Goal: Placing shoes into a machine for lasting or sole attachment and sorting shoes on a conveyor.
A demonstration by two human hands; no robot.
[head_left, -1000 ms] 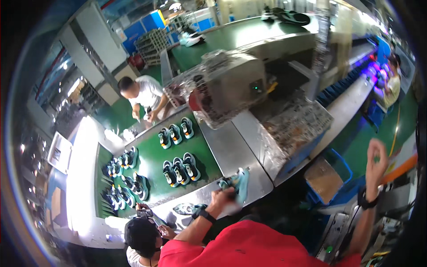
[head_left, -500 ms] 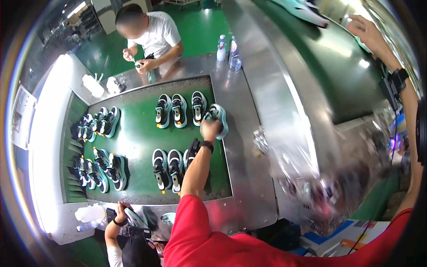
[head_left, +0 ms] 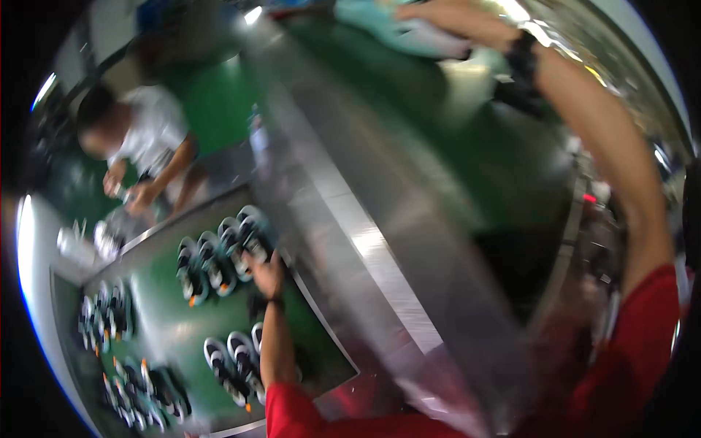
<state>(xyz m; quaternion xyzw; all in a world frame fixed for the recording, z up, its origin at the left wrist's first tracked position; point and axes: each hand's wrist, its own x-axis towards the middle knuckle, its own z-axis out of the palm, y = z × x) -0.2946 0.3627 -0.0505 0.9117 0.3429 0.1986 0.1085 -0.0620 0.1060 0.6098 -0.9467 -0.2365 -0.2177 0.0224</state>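
A raised green surface [head_left: 343,77] with a broad metal edge rises beside the green-topped table [head_left: 157,255], where shoes stand in rows. The rightmost dark-and-white shoe [head_left: 252,228] of the upper row is upright, close against its neighbour. A pale teal shoe [head_left: 365,22] lies on the raised surface. The right hand [head_left: 447,16] curves over it; whether it grips cannot be told. The left hand [head_left: 266,276] is loosely open at the near end of the rightmost shoe, thumb apart; contact is unclear. Good handling probably means keeping toes aligned and the wrist off neighbouring shoes. Blur leaves no brand, label or writing readable.
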